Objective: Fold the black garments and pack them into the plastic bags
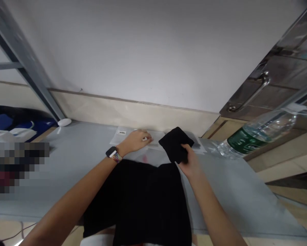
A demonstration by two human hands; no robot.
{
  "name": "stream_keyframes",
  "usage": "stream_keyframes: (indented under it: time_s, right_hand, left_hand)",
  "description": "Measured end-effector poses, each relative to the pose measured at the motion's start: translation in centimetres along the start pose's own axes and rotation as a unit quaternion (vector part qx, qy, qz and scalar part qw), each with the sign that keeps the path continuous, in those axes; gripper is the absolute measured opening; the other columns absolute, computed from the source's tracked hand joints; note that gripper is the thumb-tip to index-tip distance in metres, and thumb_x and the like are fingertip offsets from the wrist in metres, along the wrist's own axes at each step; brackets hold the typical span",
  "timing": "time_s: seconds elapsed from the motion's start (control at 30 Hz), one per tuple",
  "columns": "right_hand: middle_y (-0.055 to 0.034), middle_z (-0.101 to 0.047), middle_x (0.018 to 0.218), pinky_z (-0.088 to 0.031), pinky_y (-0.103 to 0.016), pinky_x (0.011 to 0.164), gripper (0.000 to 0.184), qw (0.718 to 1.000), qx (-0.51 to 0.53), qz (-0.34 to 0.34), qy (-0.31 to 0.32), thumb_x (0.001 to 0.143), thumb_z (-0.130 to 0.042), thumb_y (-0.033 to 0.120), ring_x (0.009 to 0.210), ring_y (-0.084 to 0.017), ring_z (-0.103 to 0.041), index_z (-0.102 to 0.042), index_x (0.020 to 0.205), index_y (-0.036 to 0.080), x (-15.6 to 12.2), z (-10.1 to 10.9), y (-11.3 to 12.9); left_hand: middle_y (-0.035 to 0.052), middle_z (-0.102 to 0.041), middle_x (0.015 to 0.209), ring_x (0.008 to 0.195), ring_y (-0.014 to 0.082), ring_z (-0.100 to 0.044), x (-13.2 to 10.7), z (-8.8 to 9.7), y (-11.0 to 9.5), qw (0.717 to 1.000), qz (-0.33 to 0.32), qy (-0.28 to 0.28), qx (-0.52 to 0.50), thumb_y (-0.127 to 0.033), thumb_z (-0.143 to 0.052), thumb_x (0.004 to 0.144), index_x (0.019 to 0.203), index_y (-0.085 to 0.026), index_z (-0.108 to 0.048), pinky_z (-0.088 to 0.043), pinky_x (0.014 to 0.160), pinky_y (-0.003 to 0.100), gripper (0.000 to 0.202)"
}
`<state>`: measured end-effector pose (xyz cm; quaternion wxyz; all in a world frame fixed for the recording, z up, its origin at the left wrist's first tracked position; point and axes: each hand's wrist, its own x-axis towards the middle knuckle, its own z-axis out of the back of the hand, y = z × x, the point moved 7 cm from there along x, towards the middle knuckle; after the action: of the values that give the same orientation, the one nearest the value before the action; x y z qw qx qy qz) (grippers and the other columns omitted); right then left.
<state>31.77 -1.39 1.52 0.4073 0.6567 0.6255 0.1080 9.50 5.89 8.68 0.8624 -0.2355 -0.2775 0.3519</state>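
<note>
My right hand [190,163] grips a folded black cloth [175,143], held just above the grey table [66,153] near its far edge. My left hand [137,140], with a watch on the wrist, rests closed on a clear plastic bag [122,135] lying flat at the back of the table; its fingers pinch at the bag's edge. A larger black garment [143,201] lies spread on the table in front of me, between my forearms.
A plastic water bottle [256,135] with a green label lies at the right. More clear bags [198,143] lie behind the folded cloth. A white wall rises behind the table. A metal frame post [27,65] and blue-black bag [15,121] stand at left.
</note>
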Motion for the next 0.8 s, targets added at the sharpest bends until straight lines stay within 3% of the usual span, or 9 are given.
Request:
stream_keyframes:
  time_s: [0.07,0.17,0.33,0.47,0.6,0.8]
  right_hand:
    - [-0.0014,-0.082,0.084,-0.07,-0.031,0.073,0.017,1.0,-0.016,0.008,-0.003,0.078,-0.076,0.016,0.08,-0.022,-0.08,-0.074,0.093,0.024,0.1,0.6,0.4]
    - [-0.0039,-0.083,0.089,-0.07,-0.033,0.073,0.015,1.0,-0.019,-0.004,-0.003,0.08,-0.078,0.023,0.082,-0.024,-0.081,-0.076,0.095,0.023,-0.4,0.5,0.6]
    - [-0.0059,-0.085,0.102,-0.07,-0.032,0.08,0.027,0.999,-0.034,-0.031,-0.011,0.08,-0.086,0.03,0.091,-0.023,-0.082,-0.079,0.105,0.021,-1.5,-0.6,0.1]
    - [-0.0039,-0.083,0.089,-0.068,-0.03,0.071,0.026,0.993,-0.104,-0.054,-0.007,0.07,-0.09,0.019,0.079,-0.022,-0.08,-0.077,0.093,0.02,-2.2,-1.0,-0.7]
    - [-0.0026,-0.082,0.083,-0.066,-0.032,0.069,0.034,0.977,-0.204,-0.054,0.044,0.065,-0.092,0.019,0.075,-0.023,-0.078,-0.076,0.096,0.022,-3.0,-2.2,-1.7]
    - [-0.0053,-0.082,0.087,-0.063,-0.033,0.072,0.032,0.953,-0.293,-0.059,0.055,0.068,-0.089,0.02,0.079,-0.023,-0.077,-0.075,0.097,0.021,-3.1,-2.6,-2.1]
  left_hand:
    - [0.0074,-0.077,0.101,0.099,0.0259,-0.069,-0.8,-0.5,0.2,0.991,-0.058,0.046,0.116,-0.034,-0.069,0.097,0.094,-0.021,-0.082,-0.049,0.099,0.042,0.019]
    - [0.0062,-0.075,0.104,0.096,0.0238,-0.069,-1.6,-1.0,0.8,0.982,-0.069,0.08,0.156,-0.028,-0.07,0.095,0.098,-0.023,-0.082,-0.05,0.09,0.036,0.014]
    - [0.0039,-0.074,0.099,0.083,0.019,-0.067,-1.7,-1.1,1.4,0.982,-0.02,0.039,0.181,-0.022,-0.063,0.098,0.097,-0.021,-0.077,-0.044,0.07,0.029,0.014]
    - [0.0037,-0.071,0.094,0.078,0.0182,-0.065,-1.9,-1.5,0.2,0.98,-0.051,0.021,0.192,-0.017,-0.059,0.098,0.094,-0.02,-0.069,-0.044,0.069,0.029,0.011]
    - [0.0047,-0.071,0.095,0.08,0.0193,-0.067,-2.4,-1.9,-1.6,0.974,-0.09,0.015,0.208,-0.016,-0.057,0.101,0.098,-0.019,-0.064,-0.046,0.07,0.03,0.009]
    - [0.006,-0.074,0.095,0.079,0.0201,-0.07,-3.0,-2.1,-2.6,0.977,-0.059,0.009,0.204,-0.018,-0.056,0.104,0.102,-0.019,-0.064,-0.045,0.067,0.029,0.009]
